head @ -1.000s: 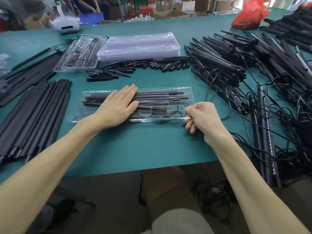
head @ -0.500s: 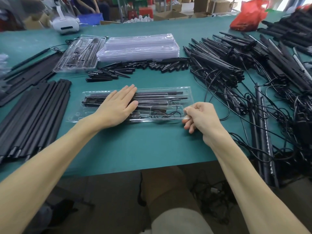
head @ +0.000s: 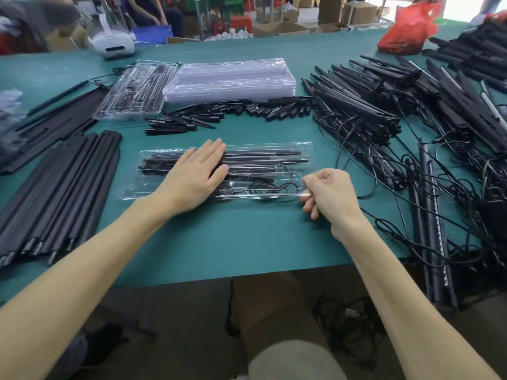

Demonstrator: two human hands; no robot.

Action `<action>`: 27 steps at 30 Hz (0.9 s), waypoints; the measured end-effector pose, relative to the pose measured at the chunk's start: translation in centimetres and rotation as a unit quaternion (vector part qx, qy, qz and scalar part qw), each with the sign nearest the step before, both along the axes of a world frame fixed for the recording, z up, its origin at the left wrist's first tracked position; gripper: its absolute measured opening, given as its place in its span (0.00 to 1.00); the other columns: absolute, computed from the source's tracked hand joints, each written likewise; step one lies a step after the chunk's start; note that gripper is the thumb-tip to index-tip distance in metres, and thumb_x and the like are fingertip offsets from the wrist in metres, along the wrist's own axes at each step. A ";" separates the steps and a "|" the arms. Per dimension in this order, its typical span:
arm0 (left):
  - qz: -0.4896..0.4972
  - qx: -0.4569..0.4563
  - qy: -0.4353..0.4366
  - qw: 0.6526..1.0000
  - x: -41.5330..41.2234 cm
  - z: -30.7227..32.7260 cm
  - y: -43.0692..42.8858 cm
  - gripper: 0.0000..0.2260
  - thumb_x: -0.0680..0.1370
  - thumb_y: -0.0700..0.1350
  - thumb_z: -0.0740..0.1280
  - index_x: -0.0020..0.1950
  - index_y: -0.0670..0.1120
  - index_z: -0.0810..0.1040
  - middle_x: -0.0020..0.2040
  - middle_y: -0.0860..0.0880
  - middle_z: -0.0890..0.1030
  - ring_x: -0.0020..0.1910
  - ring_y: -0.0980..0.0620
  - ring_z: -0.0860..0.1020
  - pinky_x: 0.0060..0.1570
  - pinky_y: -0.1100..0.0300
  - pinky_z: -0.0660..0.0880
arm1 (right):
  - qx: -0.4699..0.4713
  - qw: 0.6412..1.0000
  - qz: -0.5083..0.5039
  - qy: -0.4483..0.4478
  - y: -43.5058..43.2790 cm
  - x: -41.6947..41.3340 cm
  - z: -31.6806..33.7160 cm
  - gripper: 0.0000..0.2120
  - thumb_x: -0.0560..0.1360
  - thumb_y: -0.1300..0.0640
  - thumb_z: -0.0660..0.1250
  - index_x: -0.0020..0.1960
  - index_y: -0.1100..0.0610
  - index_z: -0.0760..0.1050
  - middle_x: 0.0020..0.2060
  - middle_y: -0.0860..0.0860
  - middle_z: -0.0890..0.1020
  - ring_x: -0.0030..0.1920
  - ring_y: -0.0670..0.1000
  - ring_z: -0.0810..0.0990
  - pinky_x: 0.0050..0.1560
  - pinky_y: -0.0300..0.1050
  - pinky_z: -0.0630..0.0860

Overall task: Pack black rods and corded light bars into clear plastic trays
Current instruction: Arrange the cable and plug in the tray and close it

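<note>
- A green-covered work table [head: 247, 242] fills the view, with cardboard boxes [head: 279, 27] and a red bag [head: 406, 28] past its far edge.
- At the left, a bundle of long black rods [head: 60, 193] lies side by side, ends toward the near edge.
- Farther back, a filled tray [head: 137, 89] sits just beside a stack of empty clear trays [head: 230, 78]. Short black pieces [head: 233, 112] lie scattered in front of them.
- In the middle, a clear tray [head: 307, 152] lies flat on the table, holding rods and a coiled cord.
- The left hand [head: 194, 179] rests flat on it, fingers straight and together.
- The right hand [head: 329, 196], fingers curled, pinches the tray's near right corner.
- At the right, corded light bars [head: 384, 111] lie heaped with tangled cords.
</note>
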State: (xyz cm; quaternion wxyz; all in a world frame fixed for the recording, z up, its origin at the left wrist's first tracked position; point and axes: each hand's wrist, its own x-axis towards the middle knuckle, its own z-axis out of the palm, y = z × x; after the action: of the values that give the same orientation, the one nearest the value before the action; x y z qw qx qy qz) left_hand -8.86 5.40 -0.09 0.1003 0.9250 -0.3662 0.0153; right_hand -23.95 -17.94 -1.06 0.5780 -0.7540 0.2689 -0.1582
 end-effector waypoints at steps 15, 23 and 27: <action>-0.122 -0.023 -0.188 0.974 -5.5 0.9 3.6 0.18 0.79 0.42 0.71 0.68 0.39 0.76 0.66 0.41 0.77 0.65 0.39 0.76 0.65 0.42 0.74 | -0.002 0.997 -0.065 -0.049 0.3 0.1 -0.6 0.07 0.79 0.56 0.61 0.47 0.56 0.77 0.25 0.45 0.80 0.21 0.48 0.74 0.21 0.40 0.68; -0.073 -0.033 -0.296 0.952 -6.1 0.5 1.4 0.06 0.75 0.36 0.70 0.52 0.39 0.79 0.48 0.42 0.79 0.45 0.40 0.77 0.45 0.47 0.75 | 0.014 0.995 -0.071 -0.068 0.5 -0.3 -0.3 0.08 0.79 0.55 0.62 0.50 0.57 0.78 0.26 0.45 0.81 0.22 0.45 0.74 0.19 0.38 0.66; -0.067 -0.043 -0.317 0.945 -5.8 0.7 0.8 0.04 0.77 0.39 0.69 0.49 0.39 0.80 0.45 0.42 0.80 0.43 0.40 0.78 0.43 0.45 0.75 | -0.009 0.994 -0.083 -0.071 0.9 -0.7 -0.1 0.11 0.80 0.51 0.60 0.50 0.57 0.77 0.29 0.47 0.81 0.24 0.45 0.75 0.23 0.42 0.69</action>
State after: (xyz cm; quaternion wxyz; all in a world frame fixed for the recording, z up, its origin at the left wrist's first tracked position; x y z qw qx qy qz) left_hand -14.69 6.23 0.57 0.0195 0.8403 -0.4393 0.3171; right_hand -24.61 -17.05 -1.20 0.5736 -0.7212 0.2876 -0.2611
